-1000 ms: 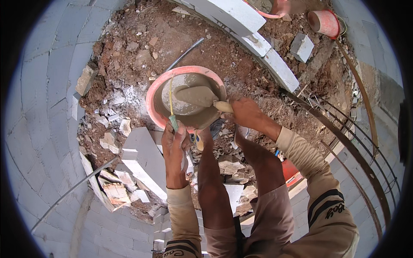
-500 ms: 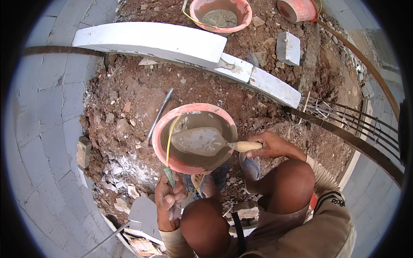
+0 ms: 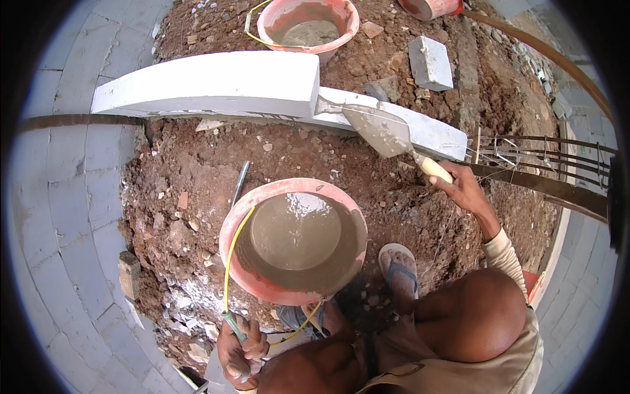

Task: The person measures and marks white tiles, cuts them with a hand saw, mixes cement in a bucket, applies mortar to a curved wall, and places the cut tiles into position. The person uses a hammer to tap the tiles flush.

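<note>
My right hand grips the pale wooden handle of a pointed trowel. Its mortar-smeared blade is over the low white block course, beside the end of the taller block; whether it touches the course I cannot tell. In front of me a red bucket, coated with grey mortar inside, holds wet mortar. My left hand is closed round the green grip of the bucket's yellow wire handle, at the near left of the rim.
A long white block sits on the course at left. Beyond are another mortar bucket, a loose block and a tipped red bucket. A metal rod lies left of my bucket; rebar juts out at right.
My right hand has carried the trowel out of the bucket, up and right to the block course. The view has shifted, and my left hand still has the bucket handle.
</note>
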{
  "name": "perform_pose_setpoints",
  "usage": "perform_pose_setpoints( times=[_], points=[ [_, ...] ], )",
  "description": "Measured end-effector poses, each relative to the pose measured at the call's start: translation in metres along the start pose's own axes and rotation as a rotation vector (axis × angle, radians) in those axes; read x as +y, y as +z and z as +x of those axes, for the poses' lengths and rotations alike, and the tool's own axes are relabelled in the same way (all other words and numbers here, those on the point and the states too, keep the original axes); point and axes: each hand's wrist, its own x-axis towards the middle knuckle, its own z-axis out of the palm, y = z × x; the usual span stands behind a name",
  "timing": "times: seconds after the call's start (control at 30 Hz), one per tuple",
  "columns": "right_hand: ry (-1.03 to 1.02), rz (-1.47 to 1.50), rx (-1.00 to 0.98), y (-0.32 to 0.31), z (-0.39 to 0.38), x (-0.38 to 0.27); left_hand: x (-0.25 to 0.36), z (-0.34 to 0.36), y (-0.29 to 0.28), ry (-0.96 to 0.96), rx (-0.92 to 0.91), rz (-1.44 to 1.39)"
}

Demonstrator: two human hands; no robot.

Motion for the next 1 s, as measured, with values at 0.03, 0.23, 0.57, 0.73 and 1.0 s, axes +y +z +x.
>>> perform_pose_setpoints(
  times=[0.03,0.23,0.57,0.73,1.0],
  points=[
    [-0.074,-0.119,0.098,0.012,0.017,0.004,-0.001,-0.001,0.0,0.009,0.033,0.042],
    [-0.131,-0.653,0.221,0.06,0.09,0.031,-0.003,0.0,0.008,0.07,0.104,0.238],
    [0.059,-0.621,0.398,0.051,0.015,0.108,-0.015,0.0,-0.008,0.124,0.116,0.215],
    [-0.008,-0.457,0.434,0.046,-0.036,0.067,-0.013,0.001,-0.003,0.118,0.112,0.217],
    [-0.379,-0.278,0.224,0.046,-0.122,-0.099,-0.012,0.005,0.009,0.117,0.176,0.202]
  ],
)
